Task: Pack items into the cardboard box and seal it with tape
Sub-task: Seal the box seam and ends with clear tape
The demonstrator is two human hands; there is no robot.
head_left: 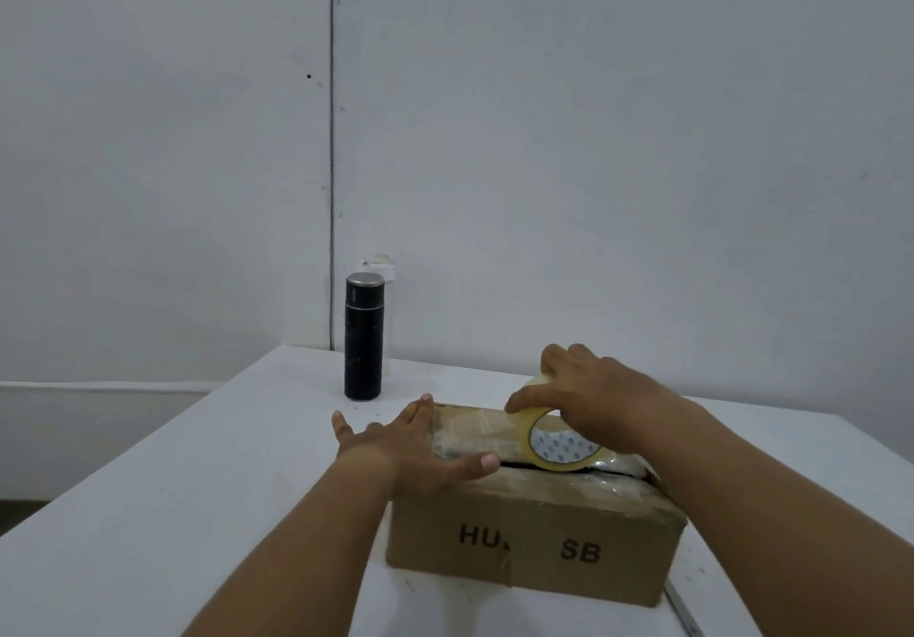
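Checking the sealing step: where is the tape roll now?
Head view: the tape roll stands on edge atop the cardboard box, gripped by the right hand, just right of the left hand.

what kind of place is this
Likely a plain packing or work room: a white table against a bare panelled wall, a box with a tape roll held on it, and a black flask.

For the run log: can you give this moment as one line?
step: sealing | left hand: presses flat on cardboard box top | right hand: grips tape roll on box top | black flask: upright behind box
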